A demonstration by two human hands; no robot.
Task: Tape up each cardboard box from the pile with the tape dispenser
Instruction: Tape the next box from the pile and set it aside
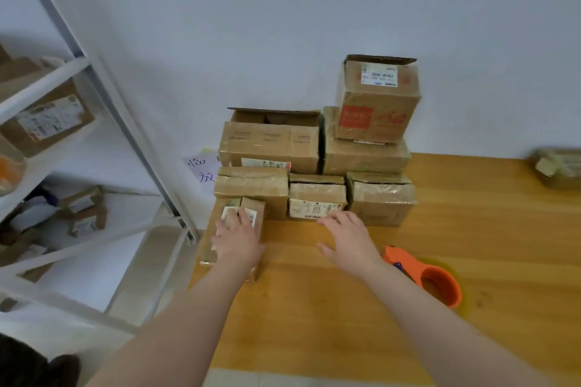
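Note:
A pile of several cardboard boxes (317, 163) stands against the wall at the back of the wooden table (471, 261). A small box (251, 214) with a white label lies at the table's left edge. My left hand (235, 239) rests flat on top of it, fingers straight. My right hand (349, 239) hovers open over the table, fingertips close to a labelled box (314, 201) in the front row of the pile. The orange tape dispenser (430, 276) lies on the table just right of my right wrist, untouched.
A white metal shelf rack (103, 110) with more boxes stands to the left of the table. Another taped box (556, 166) sits at the far right edge. A paper note (201, 170) with handwriting hangs behind the pile's left side.

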